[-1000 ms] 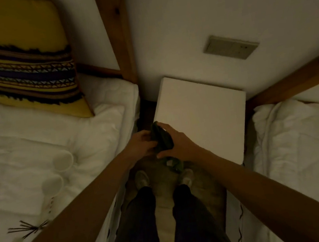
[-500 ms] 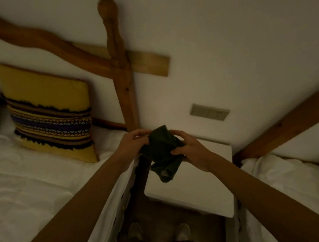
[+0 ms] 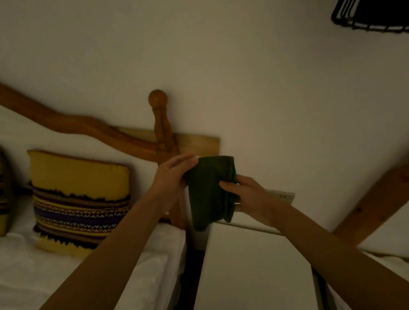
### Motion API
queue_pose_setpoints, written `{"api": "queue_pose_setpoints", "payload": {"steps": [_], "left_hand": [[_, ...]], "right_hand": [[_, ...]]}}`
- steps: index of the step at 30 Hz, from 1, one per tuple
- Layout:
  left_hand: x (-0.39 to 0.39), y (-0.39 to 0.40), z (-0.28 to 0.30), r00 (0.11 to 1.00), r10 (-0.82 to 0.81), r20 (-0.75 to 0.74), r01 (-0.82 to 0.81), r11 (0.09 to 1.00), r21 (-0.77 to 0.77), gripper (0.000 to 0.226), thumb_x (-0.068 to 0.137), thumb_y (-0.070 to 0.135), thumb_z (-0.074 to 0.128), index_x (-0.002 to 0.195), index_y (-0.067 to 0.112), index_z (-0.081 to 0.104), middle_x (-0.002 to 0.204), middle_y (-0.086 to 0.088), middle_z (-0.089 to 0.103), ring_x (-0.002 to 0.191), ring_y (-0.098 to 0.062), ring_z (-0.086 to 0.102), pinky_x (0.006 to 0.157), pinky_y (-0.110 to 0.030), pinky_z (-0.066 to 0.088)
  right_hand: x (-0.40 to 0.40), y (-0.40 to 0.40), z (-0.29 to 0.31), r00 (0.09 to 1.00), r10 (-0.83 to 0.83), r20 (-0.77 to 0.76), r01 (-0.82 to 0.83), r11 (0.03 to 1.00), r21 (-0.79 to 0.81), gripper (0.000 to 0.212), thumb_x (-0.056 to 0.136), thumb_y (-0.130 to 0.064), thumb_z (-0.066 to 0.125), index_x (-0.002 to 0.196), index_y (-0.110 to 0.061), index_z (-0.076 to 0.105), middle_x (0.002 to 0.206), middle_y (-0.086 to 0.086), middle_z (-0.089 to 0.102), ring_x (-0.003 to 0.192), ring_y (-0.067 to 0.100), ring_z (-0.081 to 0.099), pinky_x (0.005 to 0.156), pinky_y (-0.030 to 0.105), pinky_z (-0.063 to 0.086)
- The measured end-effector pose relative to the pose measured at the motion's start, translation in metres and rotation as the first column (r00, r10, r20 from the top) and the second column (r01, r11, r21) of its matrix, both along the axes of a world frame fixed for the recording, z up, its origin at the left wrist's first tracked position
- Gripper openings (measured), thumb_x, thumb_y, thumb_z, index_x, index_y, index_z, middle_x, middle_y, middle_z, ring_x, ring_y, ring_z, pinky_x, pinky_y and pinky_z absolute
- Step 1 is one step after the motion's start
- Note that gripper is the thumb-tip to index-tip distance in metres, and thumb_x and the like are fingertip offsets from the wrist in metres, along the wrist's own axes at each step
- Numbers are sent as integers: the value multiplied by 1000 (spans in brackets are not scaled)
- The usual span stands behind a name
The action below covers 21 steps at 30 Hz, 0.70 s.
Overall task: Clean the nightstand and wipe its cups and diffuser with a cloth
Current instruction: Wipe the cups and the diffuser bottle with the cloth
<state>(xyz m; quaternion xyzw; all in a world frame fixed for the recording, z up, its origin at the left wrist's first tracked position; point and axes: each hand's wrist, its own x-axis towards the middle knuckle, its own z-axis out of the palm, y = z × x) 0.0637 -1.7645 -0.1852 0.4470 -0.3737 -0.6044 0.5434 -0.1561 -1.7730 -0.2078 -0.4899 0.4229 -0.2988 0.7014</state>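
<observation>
- Head view: my left hand (image 3: 172, 179) pinches the top corner of the cloth (image 3: 209, 191); my right hand (image 3: 250, 195) grips its lower right edge, fingers curled round it.
- Change: a second ago the cloth was a bunched wad down at the nightstand's near edge; now it's lifted to chest height, hanging opened out and folded flat.
- Meaning, I judge: cloth readied, wiping not yet started.
- Nightstand (image 3: 251, 274) sits below my hands, between the two beds; its top is smooth, white, square, bare where visible.
- Cups and diffuser: not in view now.
- Cloth: dark green, soft, towel-like nap, limp.
- Headboard (image 3: 84, 129): curved varnished wood. Cushion (image 3: 80, 198): yellow, woven stripes.
</observation>
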Motion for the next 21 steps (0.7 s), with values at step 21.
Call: {"api": "queue_pose_setpoints", "payload": {"steps": [21], "left_hand": [[-2, -25, 33, 932, -330, -148, 335, 942, 7, 45, 85, 5, 61, 128, 16, 63, 129, -18, 63, 119, -37, 62, 101, -57, 49]], "right_hand": [[-19, -28, 68, 994, 25, 106, 10, 948, -318, 39, 100, -7, 55, 124, -35, 67, 125, 4, 70, 115, 27, 67, 86, 38, 59]]}}
